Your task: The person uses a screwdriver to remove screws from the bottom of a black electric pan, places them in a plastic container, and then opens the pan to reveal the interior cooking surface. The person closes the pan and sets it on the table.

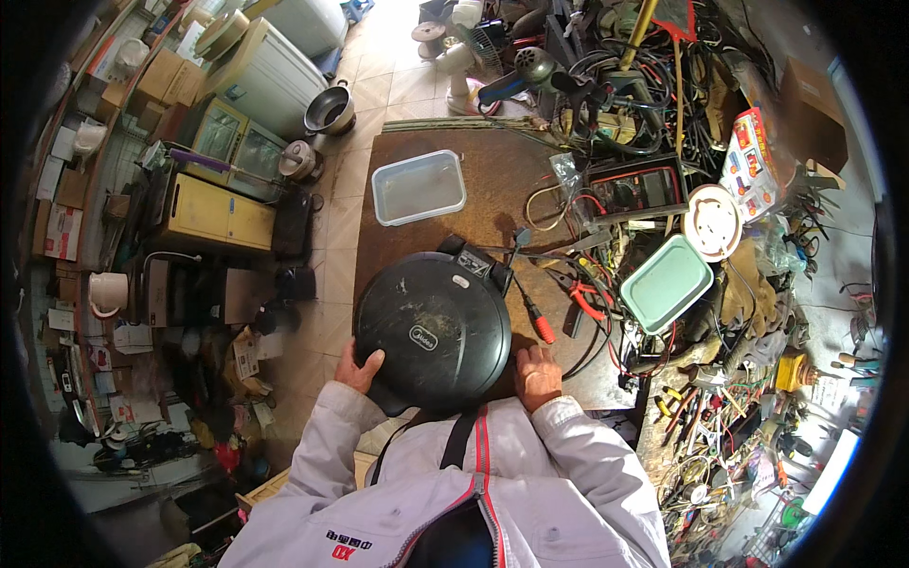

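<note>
A round black electric griddle [437,331] lies with its lid down on the brown worktable, close in front of me. Its hinge [471,268] points to the far side, and its scuffed lid carries an oval badge. My left hand [356,369] grips the near left rim, thumb on top, its other fingers mostly hidden at the side. On the near right, my right hand [539,377] rests against the griddle's side with its fingers bent inward; whatever they hold is hidden. Just beyond that hand lies a screwdriver [541,324] with a red and black handle.
A clear plastic tub [418,187] stands farther back on the worktable [511,175]. To the right are red-handled pliers [585,298], a green tray [667,283], a multimeter [639,189] and tangled cables. Tools crowd the far right; a pot [329,110] stands on the floor at left.
</note>
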### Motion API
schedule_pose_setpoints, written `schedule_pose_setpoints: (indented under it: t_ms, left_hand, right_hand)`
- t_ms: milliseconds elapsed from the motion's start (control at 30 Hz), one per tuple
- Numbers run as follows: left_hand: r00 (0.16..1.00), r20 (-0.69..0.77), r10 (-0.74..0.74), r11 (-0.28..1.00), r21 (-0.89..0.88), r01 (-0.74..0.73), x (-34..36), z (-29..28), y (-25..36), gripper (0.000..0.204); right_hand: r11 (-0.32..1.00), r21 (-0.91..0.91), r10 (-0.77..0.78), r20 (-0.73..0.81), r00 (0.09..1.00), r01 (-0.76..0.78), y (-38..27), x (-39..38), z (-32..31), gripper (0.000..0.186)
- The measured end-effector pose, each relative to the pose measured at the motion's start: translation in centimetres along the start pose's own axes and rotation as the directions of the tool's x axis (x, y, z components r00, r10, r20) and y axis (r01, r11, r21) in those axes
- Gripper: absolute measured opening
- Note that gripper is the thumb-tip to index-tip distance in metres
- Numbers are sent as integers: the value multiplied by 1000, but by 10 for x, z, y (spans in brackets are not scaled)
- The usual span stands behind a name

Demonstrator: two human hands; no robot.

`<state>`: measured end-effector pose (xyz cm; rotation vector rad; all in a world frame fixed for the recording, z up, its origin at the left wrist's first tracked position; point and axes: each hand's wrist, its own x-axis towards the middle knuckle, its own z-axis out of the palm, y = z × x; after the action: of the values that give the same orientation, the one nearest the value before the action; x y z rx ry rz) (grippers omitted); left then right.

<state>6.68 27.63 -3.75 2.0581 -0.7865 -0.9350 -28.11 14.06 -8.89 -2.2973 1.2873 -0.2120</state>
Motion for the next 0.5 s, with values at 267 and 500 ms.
schedule_pose_setpoints:
  t_ms: [267,500]
  left_hand:
    - [943,277,-187,971,-95,221,-40,-2,-17,68]
    - [857,286,-428,891,-24,453,-58,-15,38,28]
  right_hand:
    - [973,-175,113,-197,974,-149,42,-9,-21,21]
    - [972,-148,181,-40,983,-185,26,-12,-92,26]
